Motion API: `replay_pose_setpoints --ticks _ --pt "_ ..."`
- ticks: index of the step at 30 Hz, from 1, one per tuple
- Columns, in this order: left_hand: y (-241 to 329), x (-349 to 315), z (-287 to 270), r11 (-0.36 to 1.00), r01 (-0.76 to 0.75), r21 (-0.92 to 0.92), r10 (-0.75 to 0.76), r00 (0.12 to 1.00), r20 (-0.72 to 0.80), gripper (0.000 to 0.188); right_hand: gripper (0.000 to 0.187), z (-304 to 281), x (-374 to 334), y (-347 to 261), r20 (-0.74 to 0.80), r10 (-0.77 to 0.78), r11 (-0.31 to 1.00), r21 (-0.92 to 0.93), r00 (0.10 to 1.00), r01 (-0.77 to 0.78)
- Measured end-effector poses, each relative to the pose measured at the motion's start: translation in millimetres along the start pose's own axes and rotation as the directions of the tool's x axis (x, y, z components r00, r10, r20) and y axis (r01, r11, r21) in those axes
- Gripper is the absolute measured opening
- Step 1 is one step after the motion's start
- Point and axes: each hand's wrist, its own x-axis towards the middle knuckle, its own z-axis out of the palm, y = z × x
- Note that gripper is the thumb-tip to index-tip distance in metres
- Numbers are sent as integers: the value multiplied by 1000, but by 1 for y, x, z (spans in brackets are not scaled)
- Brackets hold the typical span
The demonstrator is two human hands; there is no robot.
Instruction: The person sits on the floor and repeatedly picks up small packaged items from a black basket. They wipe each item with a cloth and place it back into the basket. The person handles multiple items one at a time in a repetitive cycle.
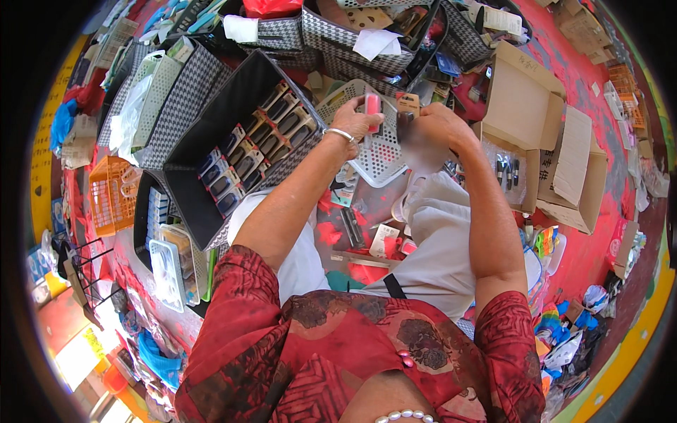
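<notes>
In front of me, my left hand (351, 120) is closed around a small pink-and-white item (372, 107), which stands up from the fingers. Close beside it, my right hand (444, 128) grips a brown hanging card (408, 103) with something dark on it. Part of the right hand is smeared, so its fingertips are unclear. Below both hands lies a white perforated plastic basket (379, 163). To the left, a black-lined houndstooth box (211, 116) stands with its lid raised. Rows of carded dark oval items (247, 166) fill it.
An opened cardboard box (525, 92) with black items in clear wrap stands at right. Several houndstooth boxes (356, 60) crowd the far side. An orange basket (113, 197) is at far left. Small packages and a dark tube (352, 227) lie between my legs.
</notes>
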Motion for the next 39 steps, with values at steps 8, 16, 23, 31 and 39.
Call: replay_pose_setpoints --ticks 8,16,23,31,39 --pt "13 1 -11 958 221 -180 -191 967 170 37 31 -16 -5 -4 -251 260 965 34 932 -260" --pt "18 -3 -10 954 166 -249 -103 964 247 41 22 -41 -31 -16 -189 239 786 613 953 -76" --pt "20 -7 -5 984 -1 180 -29 986 165 49 17 -40 -29 -13 -187 309 730 676 932 -106" --pt "48 -15 -16 972 16 -235 64 944 325 36 19 -27 -31 -24 -174 248 558 830 953 6" --pt "58 -38 -14 912 18 -410 207 842 498 42 17 -17 -18 -53 -31 124 545 837 992 -43"
